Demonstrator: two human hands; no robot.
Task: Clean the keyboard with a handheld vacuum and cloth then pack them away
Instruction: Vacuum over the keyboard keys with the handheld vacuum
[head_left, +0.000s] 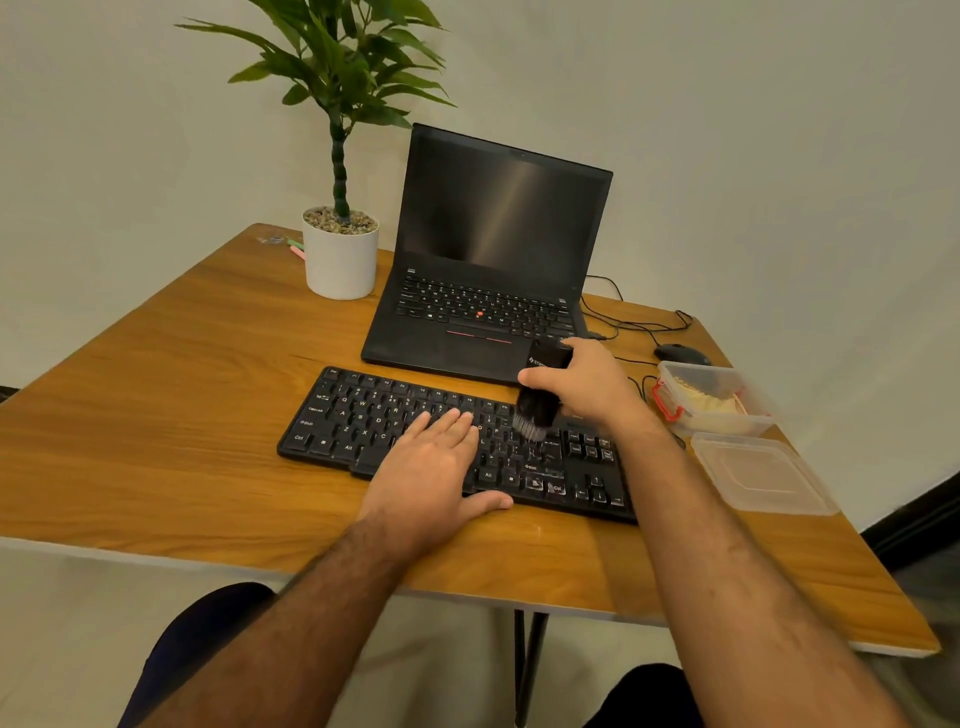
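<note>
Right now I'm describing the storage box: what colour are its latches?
Red, on the clear box; its latches show best in the head view.

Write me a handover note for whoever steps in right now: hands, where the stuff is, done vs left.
Left hand: open, flat on the keyboard, steadying it.
Right hand: closed grip on the handheld vacuum, brush end down on the keys right of centre.
Container: open, at the table's right edge, something pale inside, too blurred to identify. Its lid lies nearer, beside the keyboard.
Done: vacuuming is under way; how much is covered cannot be told.
Left: finish vacuuming, wipe with the cloth, pack both away, close the lid.
</note>
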